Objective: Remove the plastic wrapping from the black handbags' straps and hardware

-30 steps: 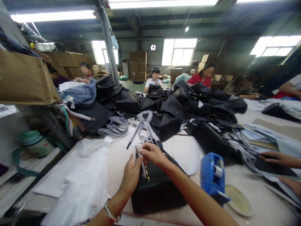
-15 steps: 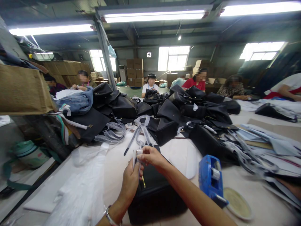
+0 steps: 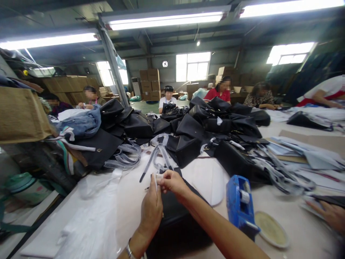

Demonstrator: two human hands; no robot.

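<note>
My left hand (image 3: 151, 207) has its fingers closed on a plastic-wrapped strap (image 3: 153, 181), held upright over a black handbag (image 3: 183, 230). At the top of that strap, my right hand (image 3: 171, 184) pinches a small piece of whitish, see-through wrapping (image 3: 159, 177) between thumb and fingers. Both hands nearly touch, and their fingers partly hide what they grip. The bag lies under my forearms, close to the table's front edge. Beyond my hands, more straps in clear plastic (image 3: 151, 163) spread over the table.
A blue tape dispenser (image 3: 240, 205) stands right of the bag, beside a round yellowish disc (image 3: 271, 229). Clear plastic sheets (image 3: 88, 219) cover the left side. Black handbags (image 3: 188, 144) pile up ahead. Another person's hand (image 3: 330, 214) reaches in at the right; several people sit beyond.
My left hand has turned more edge-on, and the bag's gold zip is now mostly covered. The view has shifted slightly right. Another person's hand has come further into view at the right.
</note>
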